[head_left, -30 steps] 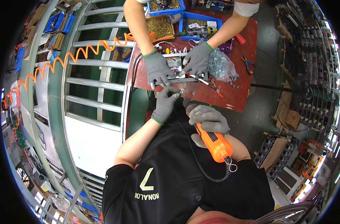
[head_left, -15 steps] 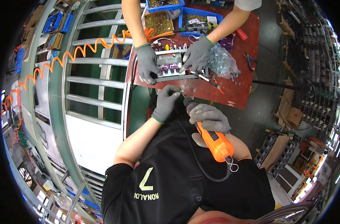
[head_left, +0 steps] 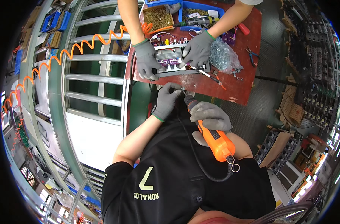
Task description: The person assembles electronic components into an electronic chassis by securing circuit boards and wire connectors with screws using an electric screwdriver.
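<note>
My right hand [head_left: 211, 117], in a grey glove, is wrapped round an orange electric screwdriver [head_left: 219, 145]. Its black nose points up and left toward the table. My left hand [head_left: 167, 101], also gloved in grey, has thumb and forefinger pinched together beside the bit tip. A tiny shiny piece shows at those fingertips, too small to name. Just beyond, on the red table [head_left: 235, 87], lies an open electronic unit [head_left: 169, 59] with a grey metal frame and purple circuit boards. A co-worker's two gloved hands, one left [head_left: 147, 61] and one right [head_left: 198, 52], rest on it.
A clear bag of small metal parts [head_left: 223, 58] lies right of the unit, with pliers [head_left: 251, 56] farther right. Blue bins [head_left: 183, 15] and a green-and-black power tool [head_left: 200, 21] sit behind. A coiled orange hose [head_left: 80, 48] crosses the roller conveyor [head_left: 95, 78] at left.
The view has shifted slightly. The co-worker's left-side hand has slid a little on the unit. My hands and the screwdriver hold nearly the same pose.
</note>
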The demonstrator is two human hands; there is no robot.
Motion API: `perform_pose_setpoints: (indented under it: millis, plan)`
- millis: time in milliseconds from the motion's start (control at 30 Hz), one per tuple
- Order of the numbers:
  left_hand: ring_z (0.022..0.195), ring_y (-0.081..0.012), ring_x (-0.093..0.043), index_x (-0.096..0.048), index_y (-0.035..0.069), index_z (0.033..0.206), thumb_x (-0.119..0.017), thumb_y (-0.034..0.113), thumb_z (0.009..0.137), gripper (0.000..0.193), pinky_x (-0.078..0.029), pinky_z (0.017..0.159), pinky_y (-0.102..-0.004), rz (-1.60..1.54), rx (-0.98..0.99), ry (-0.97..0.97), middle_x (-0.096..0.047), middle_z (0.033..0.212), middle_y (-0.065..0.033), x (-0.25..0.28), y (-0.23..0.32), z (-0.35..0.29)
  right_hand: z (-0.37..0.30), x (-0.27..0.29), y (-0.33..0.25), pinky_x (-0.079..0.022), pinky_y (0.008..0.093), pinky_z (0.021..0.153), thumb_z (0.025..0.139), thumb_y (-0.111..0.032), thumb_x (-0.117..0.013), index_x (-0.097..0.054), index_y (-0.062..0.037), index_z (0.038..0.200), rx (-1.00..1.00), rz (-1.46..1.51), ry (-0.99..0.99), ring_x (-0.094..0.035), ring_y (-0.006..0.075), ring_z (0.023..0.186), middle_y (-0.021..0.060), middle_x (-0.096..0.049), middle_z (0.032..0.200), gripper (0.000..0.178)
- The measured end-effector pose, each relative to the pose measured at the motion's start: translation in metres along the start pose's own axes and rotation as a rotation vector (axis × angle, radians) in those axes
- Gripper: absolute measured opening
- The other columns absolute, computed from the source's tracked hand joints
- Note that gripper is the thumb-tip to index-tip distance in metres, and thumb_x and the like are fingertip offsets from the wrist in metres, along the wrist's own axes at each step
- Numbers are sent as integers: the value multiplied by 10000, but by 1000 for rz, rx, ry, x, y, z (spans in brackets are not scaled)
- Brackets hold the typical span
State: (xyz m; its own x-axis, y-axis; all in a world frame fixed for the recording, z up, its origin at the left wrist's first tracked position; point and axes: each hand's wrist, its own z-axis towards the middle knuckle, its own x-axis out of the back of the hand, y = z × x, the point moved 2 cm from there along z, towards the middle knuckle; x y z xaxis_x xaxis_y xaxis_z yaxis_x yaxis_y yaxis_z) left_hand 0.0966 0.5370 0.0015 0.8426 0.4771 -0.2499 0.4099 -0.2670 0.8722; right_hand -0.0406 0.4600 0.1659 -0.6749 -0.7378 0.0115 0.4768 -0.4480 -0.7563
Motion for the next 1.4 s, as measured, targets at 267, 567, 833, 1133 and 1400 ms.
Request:
perform_pose_setpoints:
  millis: [267,567,833,1133,1400]
  plan:
    - [821,-85,-579,-599,3,975,-605,-11,889,88,-484,758,-236,14,11,-8,-636,900,-26,2,-3,-2,-3,-1,1,-562,402,675,717,-77,-791,-525,-77,1049,3,-11,11,-649,266,764,124,-591,1035,426]
    - [835,-102,-595,-590,4,985,-591,-16,900,87,-496,763,-244,-4,-7,-2,-636,918,-39,-1,7,1,4,-2,0,-561,410,686,710,-67,-787,-528,-71,1055,27,-15,15,-653,272,778,139,-601,1044,431]
    - [828,-116,-577,-550,8,1015,-588,-6,901,121,-480,754,-258,-94,-47,12,-607,926,-44,5,8,9,8,0,5,-554,418,733,708,-62,-784,-532,-56,1078,83,43,27,-653,264,783,167,-615,1047,448]
    - [851,-107,-553,-561,18,1046,-590,-17,896,157,-470,777,-255,-106,-127,70,-588,961,-31,5,28,23,27,2,13,-551,424,743,716,-45,-776,-530,-46,1081,88,79,37,-654,250,784,189,-611,1070,441]
    - [868,-104,-566,-541,13,1076,-599,-35,885,205,-482,781,-244,-1,-126,70,-596,968,-39,13,28,47,30,1,36,-553,428,729,712,-52,-783,-543,-50,1063,86,53,33,-657,269,778,176,-618,1059,425]
